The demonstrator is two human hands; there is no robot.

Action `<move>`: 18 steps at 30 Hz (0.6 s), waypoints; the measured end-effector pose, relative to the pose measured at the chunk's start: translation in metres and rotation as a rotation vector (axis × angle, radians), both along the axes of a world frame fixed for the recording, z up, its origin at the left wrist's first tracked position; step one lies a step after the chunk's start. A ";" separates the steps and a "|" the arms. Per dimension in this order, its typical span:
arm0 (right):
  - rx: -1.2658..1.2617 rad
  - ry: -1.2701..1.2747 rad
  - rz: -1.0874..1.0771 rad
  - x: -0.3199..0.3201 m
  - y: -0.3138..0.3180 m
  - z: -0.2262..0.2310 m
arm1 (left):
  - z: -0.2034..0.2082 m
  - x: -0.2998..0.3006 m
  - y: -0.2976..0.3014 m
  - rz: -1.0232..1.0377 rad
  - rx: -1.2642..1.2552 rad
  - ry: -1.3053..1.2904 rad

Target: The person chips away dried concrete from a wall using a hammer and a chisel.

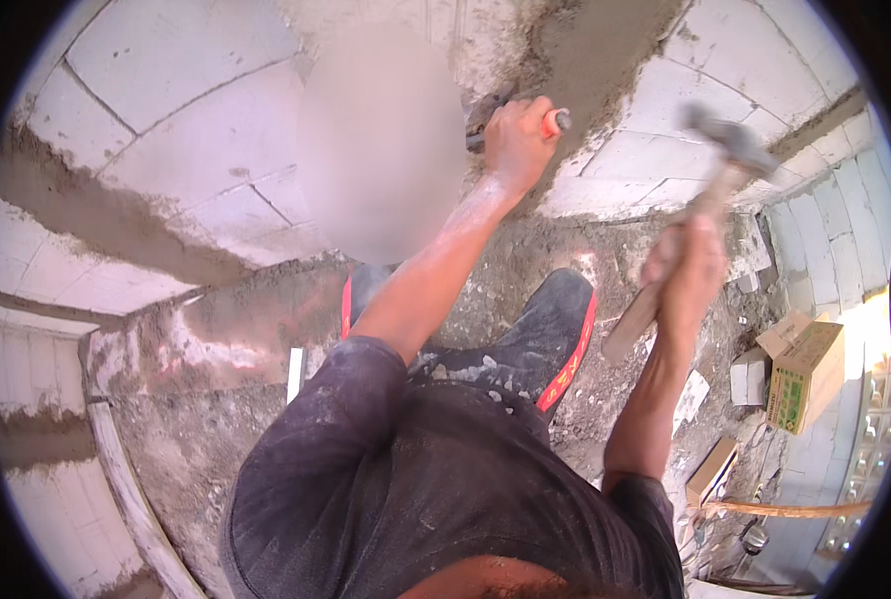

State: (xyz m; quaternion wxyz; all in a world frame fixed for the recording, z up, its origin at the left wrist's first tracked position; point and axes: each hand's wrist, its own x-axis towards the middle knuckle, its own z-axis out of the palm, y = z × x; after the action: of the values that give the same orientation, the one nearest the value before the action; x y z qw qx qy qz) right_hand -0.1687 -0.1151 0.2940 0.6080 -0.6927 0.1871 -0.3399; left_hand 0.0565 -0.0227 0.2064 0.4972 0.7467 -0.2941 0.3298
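Orange-handled tool (554, 123) and wood-handled hammer (733, 145) fill both hands (518, 142) (693, 262).

The tool handle (550, 123) is orange, the hammerhead (731, 139) grey.

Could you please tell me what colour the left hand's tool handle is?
Orange handle with grey end; head view.

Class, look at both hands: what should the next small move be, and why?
Probably tap the orange-handled tool with the hammer: the left hand grips the tool by the wall, its end exposed, while the right hand holds the hammer apart from it.
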 end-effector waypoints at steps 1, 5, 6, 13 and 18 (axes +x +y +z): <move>-0.002 0.013 0.006 0.006 0.003 0.001 | 0.000 -0.002 -0.002 0.006 -0.002 0.013; -0.138 -0.322 -0.098 0.032 -0.003 -0.053 | 0.008 -0.006 -0.005 -0.021 0.038 -0.014; -0.488 -0.043 0.005 0.034 -0.009 -0.075 | 0.005 -0.006 -0.001 -0.010 0.058 0.003; 0.342 0.101 0.028 -0.043 0.020 -0.066 | -0.035 -0.069 0.039 -0.185 0.216 -0.010; 0.322 0.029 -0.039 -0.058 0.024 -0.062 | 0.004 -0.090 0.038 -0.356 0.246 -0.119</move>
State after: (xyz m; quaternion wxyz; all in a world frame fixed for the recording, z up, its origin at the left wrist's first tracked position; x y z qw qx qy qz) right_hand -0.2263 -0.0916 0.2319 0.7016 -0.5875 0.2614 -0.3070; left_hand -0.0330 0.0148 0.2105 0.4346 0.7173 -0.4879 0.2421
